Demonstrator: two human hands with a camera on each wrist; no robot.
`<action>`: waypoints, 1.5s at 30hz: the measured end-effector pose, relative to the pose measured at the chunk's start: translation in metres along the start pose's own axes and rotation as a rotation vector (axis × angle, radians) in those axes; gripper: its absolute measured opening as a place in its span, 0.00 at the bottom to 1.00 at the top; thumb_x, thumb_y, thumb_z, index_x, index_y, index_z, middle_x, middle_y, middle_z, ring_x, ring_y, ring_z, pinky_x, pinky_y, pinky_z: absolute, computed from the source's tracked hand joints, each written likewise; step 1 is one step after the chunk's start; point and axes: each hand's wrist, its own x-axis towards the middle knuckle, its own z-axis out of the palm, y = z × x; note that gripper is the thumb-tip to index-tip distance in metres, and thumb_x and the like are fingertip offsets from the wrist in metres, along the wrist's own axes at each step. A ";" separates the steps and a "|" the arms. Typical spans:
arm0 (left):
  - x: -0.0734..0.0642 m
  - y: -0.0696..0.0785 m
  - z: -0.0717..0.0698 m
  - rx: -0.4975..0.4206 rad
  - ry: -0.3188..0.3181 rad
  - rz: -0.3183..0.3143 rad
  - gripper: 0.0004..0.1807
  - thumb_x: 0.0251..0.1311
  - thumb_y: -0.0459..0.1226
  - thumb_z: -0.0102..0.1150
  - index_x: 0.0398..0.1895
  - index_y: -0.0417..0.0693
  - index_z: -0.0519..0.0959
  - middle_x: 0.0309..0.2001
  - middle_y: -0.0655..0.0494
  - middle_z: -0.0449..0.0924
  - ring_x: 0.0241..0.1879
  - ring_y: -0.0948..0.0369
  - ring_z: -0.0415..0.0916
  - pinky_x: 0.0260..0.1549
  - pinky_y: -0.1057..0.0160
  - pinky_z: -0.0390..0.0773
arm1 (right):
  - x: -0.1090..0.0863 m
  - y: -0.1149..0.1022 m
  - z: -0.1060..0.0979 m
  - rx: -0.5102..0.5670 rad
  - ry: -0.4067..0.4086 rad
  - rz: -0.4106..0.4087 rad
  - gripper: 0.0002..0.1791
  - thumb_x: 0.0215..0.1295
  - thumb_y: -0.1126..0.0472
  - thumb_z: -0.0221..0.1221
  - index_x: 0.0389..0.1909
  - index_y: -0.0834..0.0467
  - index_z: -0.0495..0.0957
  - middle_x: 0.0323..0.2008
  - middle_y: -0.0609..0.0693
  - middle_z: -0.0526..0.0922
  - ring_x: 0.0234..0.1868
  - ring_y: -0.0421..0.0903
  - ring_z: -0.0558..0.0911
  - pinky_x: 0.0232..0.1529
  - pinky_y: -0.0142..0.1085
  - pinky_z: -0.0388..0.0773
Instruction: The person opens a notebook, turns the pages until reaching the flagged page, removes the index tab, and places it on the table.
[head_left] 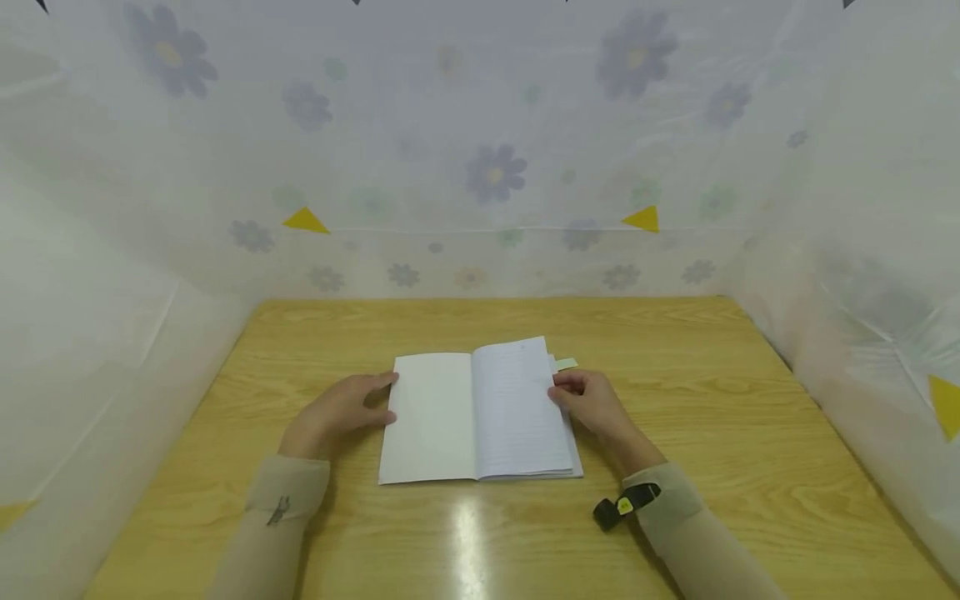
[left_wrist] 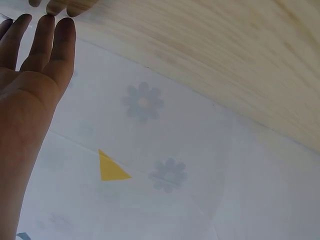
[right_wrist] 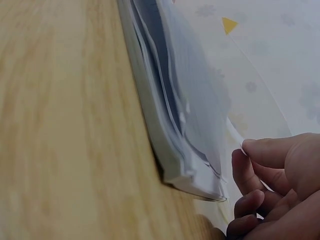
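Observation:
An open notebook [head_left: 431, 421] lies on the wooden table, its left side blank white. On its right side a lined page [head_left: 517, 412] is lifted slightly at the outer edge. My right hand [head_left: 596, 404] pinches this edge between thumb and index finger. The right wrist view shows the raised page [right_wrist: 200, 95] bowed above the other sheets, with my right hand [right_wrist: 285, 180] at its edge. My left hand [head_left: 341, 408] touches the notebook's left edge with thumb and fingertips. In the left wrist view its fingers [left_wrist: 62, 50] are extended; the notebook is not visible there.
A pale tab [head_left: 566, 364] sticks out at the notebook's upper right. Around the wooden table [head_left: 675, 350] hang whitish flowered sheets [head_left: 405, 167] with yellow triangles on them. A black strap [head_left: 637, 498] with a dark block is on the right wrist.

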 end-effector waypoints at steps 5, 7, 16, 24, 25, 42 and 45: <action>0.002 0.002 -0.001 0.007 0.003 0.011 0.40 0.62 0.44 0.67 0.74 0.42 0.62 0.71 0.42 0.62 0.70 0.43 0.57 0.68 0.43 0.58 | -0.001 -0.001 -0.002 0.018 0.012 0.005 0.13 0.67 0.64 0.63 0.49 0.65 0.81 0.41 0.56 0.82 0.39 0.48 0.76 0.33 0.31 0.77; 0.002 0.002 -0.001 0.013 0.001 0.011 0.40 0.62 0.43 0.67 0.74 0.42 0.62 0.71 0.42 0.62 0.70 0.43 0.58 0.68 0.43 0.58 | -0.002 -0.001 -0.002 0.031 0.012 0.007 0.12 0.66 0.65 0.63 0.48 0.66 0.81 0.41 0.56 0.82 0.39 0.48 0.76 0.33 0.31 0.76; 0.002 0.002 0.002 0.011 -0.007 -0.006 0.40 0.62 0.44 0.67 0.75 0.44 0.61 0.72 0.43 0.61 0.71 0.44 0.57 0.68 0.43 0.58 | -0.006 -0.006 -0.003 0.036 0.022 -0.005 0.14 0.66 0.62 0.64 0.48 0.66 0.82 0.40 0.56 0.83 0.39 0.47 0.77 0.34 0.31 0.77; 0.002 0.002 0.001 0.009 -0.002 -0.013 0.40 0.63 0.44 0.66 0.75 0.44 0.61 0.72 0.43 0.60 0.71 0.44 0.56 0.68 0.43 0.57 | -0.005 -0.013 0.003 0.051 0.035 0.024 0.16 0.67 0.56 0.64 0.48 0.64 0.83 0.43 0.55 0.84 0.41 0.47 0.78 0.37 0.33 0.77; 0.002 0.002 0.001 0.008 -0.002 -0.014 0.40 0.62 0.44 0.66 0.75 0.44 0.61 0.72 0.43 0.60 0.71 0.43 0.56 0.68 0.43 0.57 | -0.005 -0.014 0.004 0.061 0.037 0.027 0.16 0.67 0.56 0.64 0.48 0.64 0.83 0.43 0.55 0.84 0.42 0.46 0.79 0.39 0.33 0.78; -0.001 0.001 0.002 -0.008 0.014 0.001 0.41 0.62 0.44 0.67 0.75 0.44 0.61 0.73 0.43 0.59 0.72 0.43 0.55 0.68 0.43 0.56 | -0.005 -0.033 0.029 0.178 0.038 0.050 0.13 0.67 0.55 0.64 0.42 0.62 0.85 0.32 0.50 0.81 0.30 0.44 0.72 0.28 0.32 0.70; -0.002 0.002 0.002 -0.015 0.012 0.003 0.41 0.62 0.44 0.67 0.75 0.44 0.61 0.73 0.42 0.58 0.72 0.43 0.54 0.68 0.42 0.56 | -0.006 -0.035 0.033 0.222 0.037 0.054 0.13 0.67 0.57 0.64 0.42 0.63 0.85 0.30 0.49 0.80 0.28 0.43 0.72 0.27 0.31 0.69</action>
